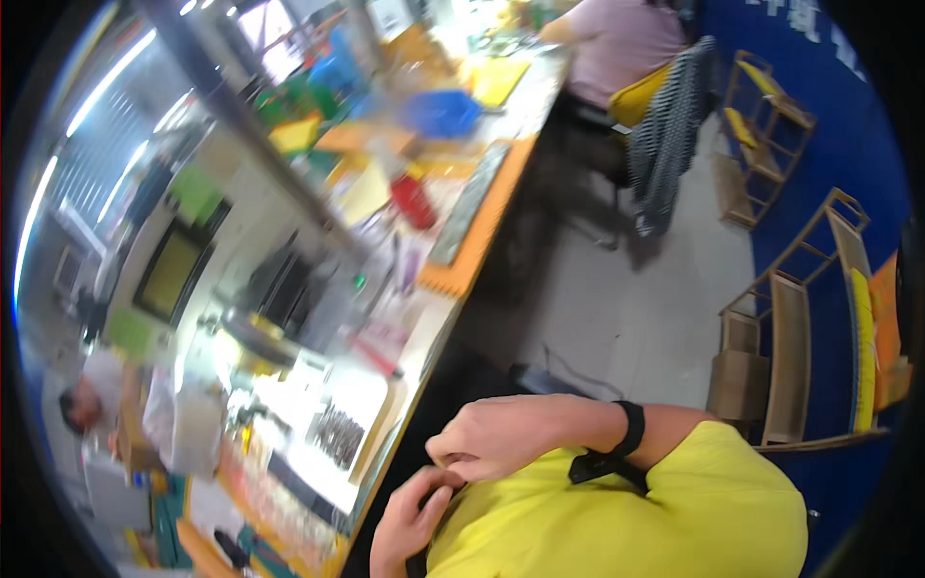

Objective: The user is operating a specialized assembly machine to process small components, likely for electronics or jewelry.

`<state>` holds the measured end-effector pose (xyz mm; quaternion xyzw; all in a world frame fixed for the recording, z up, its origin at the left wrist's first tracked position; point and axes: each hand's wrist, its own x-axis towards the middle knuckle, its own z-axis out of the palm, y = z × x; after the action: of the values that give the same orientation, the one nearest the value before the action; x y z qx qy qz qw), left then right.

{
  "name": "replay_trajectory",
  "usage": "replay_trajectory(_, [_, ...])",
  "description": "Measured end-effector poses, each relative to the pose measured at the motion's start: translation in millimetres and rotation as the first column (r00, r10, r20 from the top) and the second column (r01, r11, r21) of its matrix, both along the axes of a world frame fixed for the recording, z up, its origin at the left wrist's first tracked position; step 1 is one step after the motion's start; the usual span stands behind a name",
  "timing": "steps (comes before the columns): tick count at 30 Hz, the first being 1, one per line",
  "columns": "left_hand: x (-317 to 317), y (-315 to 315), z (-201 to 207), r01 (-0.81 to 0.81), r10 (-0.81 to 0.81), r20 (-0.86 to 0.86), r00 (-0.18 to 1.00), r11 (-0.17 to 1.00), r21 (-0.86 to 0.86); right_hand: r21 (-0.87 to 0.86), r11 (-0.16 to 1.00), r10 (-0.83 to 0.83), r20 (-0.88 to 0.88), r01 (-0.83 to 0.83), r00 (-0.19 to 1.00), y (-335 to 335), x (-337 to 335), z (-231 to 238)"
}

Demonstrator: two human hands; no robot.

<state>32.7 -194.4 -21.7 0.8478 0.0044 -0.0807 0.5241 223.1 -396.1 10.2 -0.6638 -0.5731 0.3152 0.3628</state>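
My right hand (493,439) is curled in front of my yellow shirt (617,520), with a black band (630,430) around its wrist. Just below and to the left, my left hand (412,520) has its thumb and fingers bent together, its fingertips meeting those of the right. Whatever the fingers may hold is hidden. Both hands are off the bench, beside its near edge. Closest to them on the brightly lit bench top lies a pile of small metal parts (337,438) on a white surface. Farther along is a tool with a red handle (374,354).
An orange mat (453,277) with a grey strip (470,207) runs along the bench edge. Beyond stand a red object (414,202) and a blue bin (441,114). A person (626,43) sits on a chair draped with a patterned jacket (674,140). Wooden racks (788,356) line the blue wall.
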Motion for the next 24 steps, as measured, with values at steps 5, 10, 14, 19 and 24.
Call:
replay_trajectory(5, [-16, -6, -14, -0.189, 0.185, 0.069, 0.98, 0.979, 0.071, 0.086, 0.988, 0.13, 0.01, -0.131, 0.991, 30, -17, -38])
replay_trajectory(10, [-7, -5, -19, -0.151, 0.143, 0.189, 0.971, 0.988, 0.03, 0.076, 0.994, -0.081, 0.114, 0.072, 0.99, 17, -27, -29])
replay_trajectory(14, [-29, 4, -18, -0.24, 0.216, 0.238, 0.947, 0.968, 0.074, 0.106, 0.994, -0.019, 0.062, 0.012, 0.998, 31, -39, -29])
replay_trajectory(19, [-42, 9, -20, -0.401, 0.363, 0.301, 0.882, 0.913, 0.073, 0.227, 0.972, 0.056, 0.036, -0.062, 0.998, 53, -42, -49])
replay_trajectory(24, [-18, 2, -21, -0.33, 0.309, 0.334, 0.89, 0.944, 0.008, 0.148, 0.985, -0.081, -0.016, 0.083, 0.997, 30, -39, -38])
